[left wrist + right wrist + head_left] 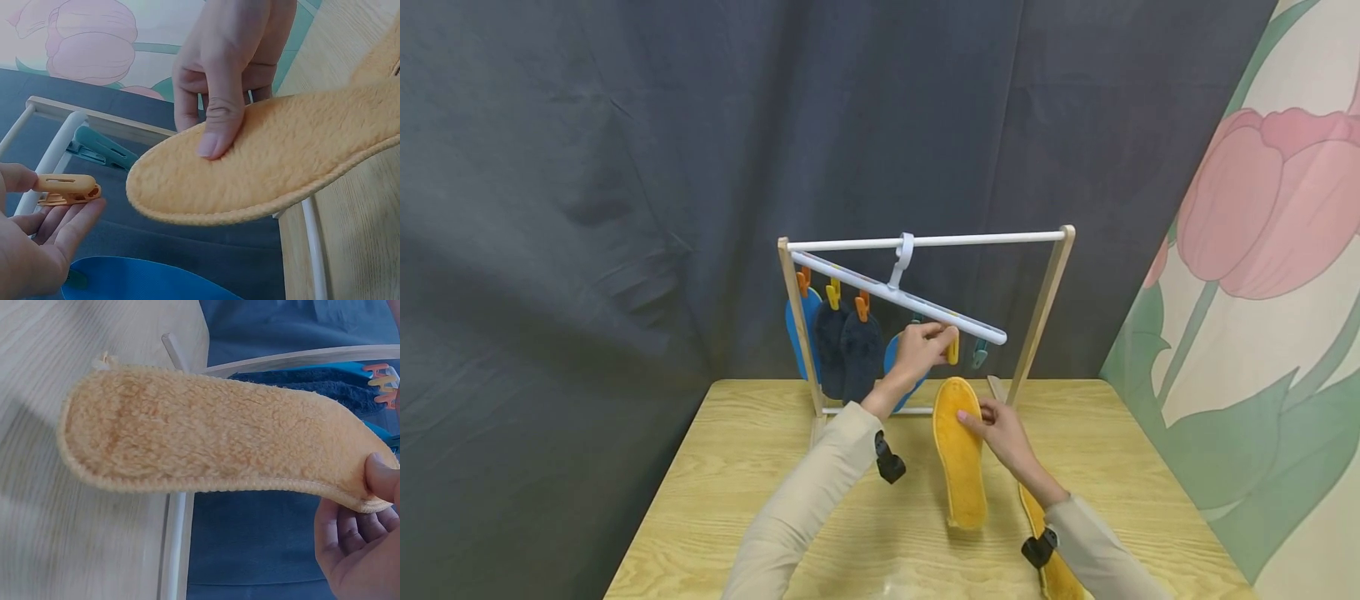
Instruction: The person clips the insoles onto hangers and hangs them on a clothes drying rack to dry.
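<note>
A fuzzy yellow insole (959, 454) hangs upright from my right hand (1006, 433), its thumb on the face and its fingers behind the upper edge. Just up and left of it, my left hand (921, 350) pinches a yellow clothespin (952, 347) beneath the white hanger (925, 308). In the left wrist view the clothespin (65, 189) lies between thumb and fingertips, apart from the rounded tip of the insole (262, 156). A teal clothespin (980, 353) hangs at the hanger's right end, which tilts lower than its left.
A wooden rack (1049, 308) with a white top bar (985, 239) carries the hanger. Orange and yellow clips hold dark insoles (861, 358) and a blue insole (802, 329) on the left; another blue insole (901, 400) hangs behind my left hand. A second yellow insole (1060, 575) lies under my right forearm.
</note>
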`<action>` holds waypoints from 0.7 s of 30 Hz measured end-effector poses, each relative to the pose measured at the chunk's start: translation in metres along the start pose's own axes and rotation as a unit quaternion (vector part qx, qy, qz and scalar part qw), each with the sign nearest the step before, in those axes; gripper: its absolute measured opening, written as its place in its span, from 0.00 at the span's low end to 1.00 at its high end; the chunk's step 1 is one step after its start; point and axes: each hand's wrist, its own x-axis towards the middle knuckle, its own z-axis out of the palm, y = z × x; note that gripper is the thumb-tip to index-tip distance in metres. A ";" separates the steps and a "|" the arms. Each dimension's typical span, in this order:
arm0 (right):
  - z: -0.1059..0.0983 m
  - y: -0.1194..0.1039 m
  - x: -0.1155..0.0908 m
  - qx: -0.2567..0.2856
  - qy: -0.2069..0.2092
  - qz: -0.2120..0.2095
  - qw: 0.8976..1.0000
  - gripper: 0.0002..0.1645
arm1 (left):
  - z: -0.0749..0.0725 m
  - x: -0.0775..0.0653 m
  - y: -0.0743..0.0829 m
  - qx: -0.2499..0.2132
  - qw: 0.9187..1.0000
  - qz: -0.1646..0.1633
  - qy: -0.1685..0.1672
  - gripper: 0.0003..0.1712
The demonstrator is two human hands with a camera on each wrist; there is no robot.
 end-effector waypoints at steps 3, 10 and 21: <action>0.001 -0.003 0.001 -0.001 0.001 -0.006 1.000 0.19 | 0.000 0.001 0.000 -0.015 1.000 -0.006 0.002 0.15; 0.002 -0.008 0.006 -0.010 0.003 -0.018 1.000 0.19 | 0.001 0.000 -0.001 -0.042 0.999 -0.018 0.009 0.16; 0.005 -0.019 0.009 0.013 0.017 -0.018 1.000 0.20 | 0.002 0.002 -0.003 -0.052 0.998 -0.017 0.012 0.16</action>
